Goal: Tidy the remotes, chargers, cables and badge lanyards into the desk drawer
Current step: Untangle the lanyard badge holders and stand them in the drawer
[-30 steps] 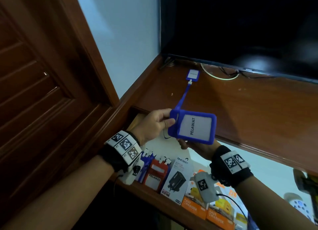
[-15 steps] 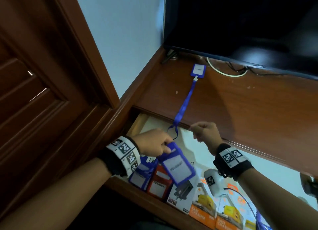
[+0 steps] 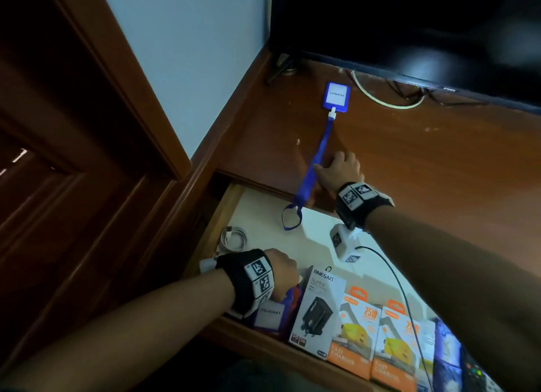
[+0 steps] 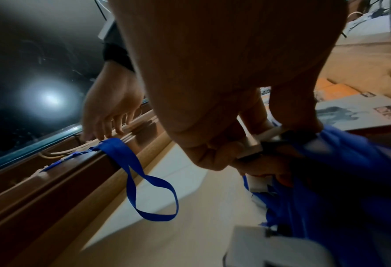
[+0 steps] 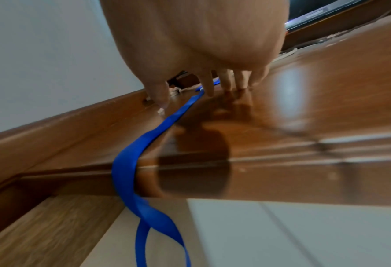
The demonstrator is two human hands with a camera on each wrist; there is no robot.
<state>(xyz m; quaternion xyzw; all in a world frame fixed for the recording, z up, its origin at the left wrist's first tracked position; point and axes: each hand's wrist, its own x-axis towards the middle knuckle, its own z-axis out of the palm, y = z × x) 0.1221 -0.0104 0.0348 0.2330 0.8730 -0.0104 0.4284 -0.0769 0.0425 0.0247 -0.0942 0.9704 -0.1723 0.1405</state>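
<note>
A blue badge holder (image 3: 336,96) lies on the wooden desk top (image 3: 439,169) below the TV. Its blue lanyard strap (image 3: 317,154) runs toward me, and its loop (image 3: 291,219) hangs over the desk edge into the open drawer (image 3: 263,216). My right hand (image 3: 330,164) is open, its fingertips (image 5: 209,90) down on the desk at the strap (image 5: 165,126). My left hand (image 3: 288,270) is low in the drawer's front left corner. It pinches the white clip of a second blue badge holder (image 4: 350,162), set among other badges (image 3: 270,315).
Charger boxes stand along the drawer front: a black-and-white one (image 3: 317,312) and two orange ones (image 3: 361,336). A coiled white cable (image 3: 232,237) lies at the drawer's left wall. A TV (image 3: 409,25) and a white cable (image 3: 389,103) sit at the desk's back.
My left hand carried the blue badge holder down into the drawer's front left corner. My right hand let go of it and moved up onto the desk beside the other lanyard strap.
</note>
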